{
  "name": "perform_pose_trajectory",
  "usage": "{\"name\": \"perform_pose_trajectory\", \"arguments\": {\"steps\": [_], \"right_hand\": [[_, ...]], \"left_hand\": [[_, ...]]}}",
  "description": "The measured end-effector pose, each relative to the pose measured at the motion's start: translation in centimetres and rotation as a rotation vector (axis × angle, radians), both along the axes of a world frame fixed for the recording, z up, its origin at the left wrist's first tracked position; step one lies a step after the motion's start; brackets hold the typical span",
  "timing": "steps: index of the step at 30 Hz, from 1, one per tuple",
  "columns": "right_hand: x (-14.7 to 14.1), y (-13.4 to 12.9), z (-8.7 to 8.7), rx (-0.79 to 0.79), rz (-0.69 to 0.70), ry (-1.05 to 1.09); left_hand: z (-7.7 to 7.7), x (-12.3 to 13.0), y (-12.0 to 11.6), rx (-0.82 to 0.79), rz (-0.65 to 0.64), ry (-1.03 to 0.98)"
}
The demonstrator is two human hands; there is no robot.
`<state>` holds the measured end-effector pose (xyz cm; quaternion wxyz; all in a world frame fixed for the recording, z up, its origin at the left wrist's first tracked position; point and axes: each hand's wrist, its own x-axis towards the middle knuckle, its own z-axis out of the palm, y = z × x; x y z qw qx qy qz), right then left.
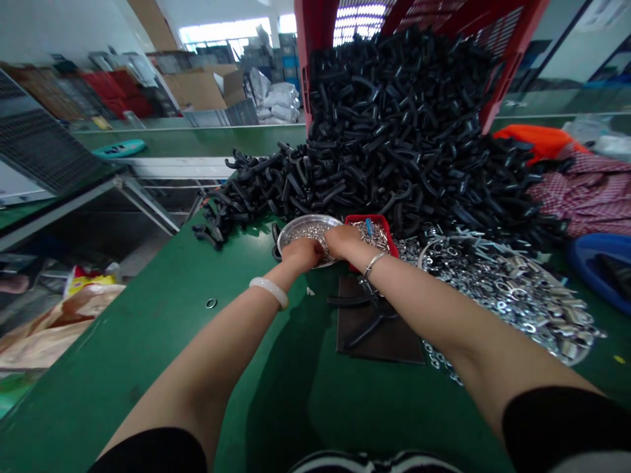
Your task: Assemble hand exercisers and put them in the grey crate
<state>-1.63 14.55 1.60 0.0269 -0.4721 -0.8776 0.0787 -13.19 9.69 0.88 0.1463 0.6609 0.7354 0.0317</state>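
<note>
In the head view, the only one, the relation that matters is between the two hands and the round metal bowl (280, 244), which stands on the green desk (211, 355). The bowl is straight ahead of the person, and both hands are at it. The left hand (302, 253) is at its near edge, and the right hand (344, 240) is over its right edge, so neither one is clearly nearer. The small metal parts (306, 232) lie in the bowl, beyond the left hand and to the left of the right hand. The bowl is round and has no long axis; for the small parts, the direction is too fine to tell.

The left hand has its fingers bent inward. The right hand points down and to the left, with its fingertips hidden. The two hands are close together. I cannot tell how far open each one is, or if it has hold of a part.

Just right of the bowl is a red tray (393, 246) with longer metal pieces, partly behind the right hand. Nearer to the person, a forked black part (367, 332) lies on a dark plate (394, 351), below the right forearm.
</note>
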Motion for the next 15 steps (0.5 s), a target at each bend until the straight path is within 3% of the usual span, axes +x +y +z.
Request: {"name": "perform_pose_trajectory", "arguments": {"steps": [3,15], "right_hand": [[0.3,0.0,-0.4,0.021,-0.042,-0.018],[2.3,-0.7,-0.8,0.044,0.028,0.157]], "left_hand": [[-0.3,-0.1,-0.2,0.046,0.037,-0.028],[0.0,-0.1,-0.4,0.105,0.051,-0.002]]}}
